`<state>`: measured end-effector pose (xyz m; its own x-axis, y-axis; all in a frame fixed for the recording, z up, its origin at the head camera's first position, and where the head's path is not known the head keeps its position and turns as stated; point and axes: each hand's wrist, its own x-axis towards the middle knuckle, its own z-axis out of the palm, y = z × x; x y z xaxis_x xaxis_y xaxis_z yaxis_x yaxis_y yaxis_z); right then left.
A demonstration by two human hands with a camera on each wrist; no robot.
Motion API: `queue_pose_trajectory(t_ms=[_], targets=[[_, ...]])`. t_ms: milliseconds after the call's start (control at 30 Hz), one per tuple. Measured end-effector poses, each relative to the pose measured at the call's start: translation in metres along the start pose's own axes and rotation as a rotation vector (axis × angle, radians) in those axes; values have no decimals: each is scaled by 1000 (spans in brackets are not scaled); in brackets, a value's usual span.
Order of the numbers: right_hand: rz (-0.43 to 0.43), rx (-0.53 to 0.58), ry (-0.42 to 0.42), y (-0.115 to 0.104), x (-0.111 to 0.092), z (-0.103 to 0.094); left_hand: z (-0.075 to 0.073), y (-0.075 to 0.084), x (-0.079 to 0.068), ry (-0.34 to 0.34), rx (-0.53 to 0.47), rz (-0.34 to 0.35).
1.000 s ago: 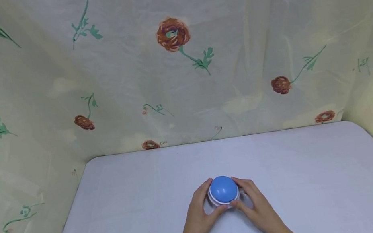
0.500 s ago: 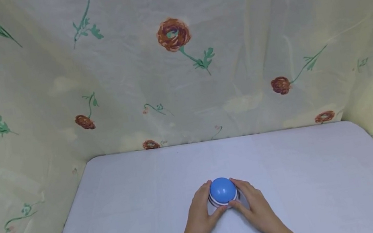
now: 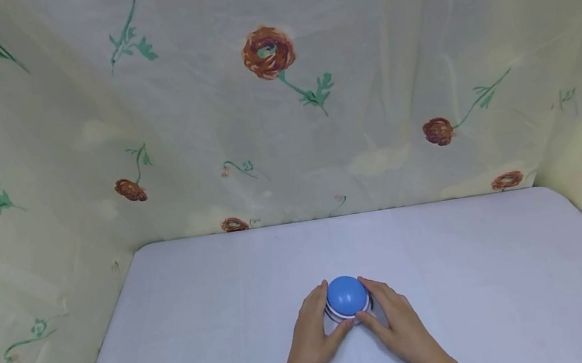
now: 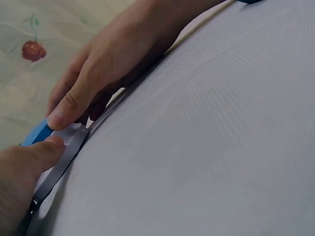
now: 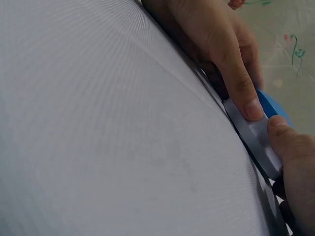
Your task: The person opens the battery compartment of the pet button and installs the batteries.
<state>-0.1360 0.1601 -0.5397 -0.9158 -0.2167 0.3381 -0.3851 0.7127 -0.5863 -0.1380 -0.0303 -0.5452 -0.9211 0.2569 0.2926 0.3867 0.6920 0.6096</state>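
A round push button, like a game buzzer, has a smooth blue dome over a white ring and a pale base. It sits on the white table, dome up, between two hands. My left hand holds its left side, fingers behind and thumb at the front. The right hand mirrors this on the other side, the two thumb tips almost meeting. In the left wrist view both thumbs press the pale base below the blue edge. The same base shows in the right wrist view; the fingers' far ends are partly hidden.
A white cloth covers the table, with rounded far corners. Behind it and at both sides hangs a pale curtain printed with reddish-brown flowers and green stems. A small dark thing shows at the top edge of the left wrist view.
The buzzer and fingertips sit very slightly further left than one second ago. Both hands keep their hold on it.
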Motion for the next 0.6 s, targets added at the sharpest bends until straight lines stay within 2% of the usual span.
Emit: queue_pose_trajectory(t_ms=[367, 600], targets=[[8, 5, 5, -2, -3, 0, 1, 0, -3, 2, -4, -5], [14, 59, 11, 3, -3, -2, 4, 0, -1, 16, -66, 7]])
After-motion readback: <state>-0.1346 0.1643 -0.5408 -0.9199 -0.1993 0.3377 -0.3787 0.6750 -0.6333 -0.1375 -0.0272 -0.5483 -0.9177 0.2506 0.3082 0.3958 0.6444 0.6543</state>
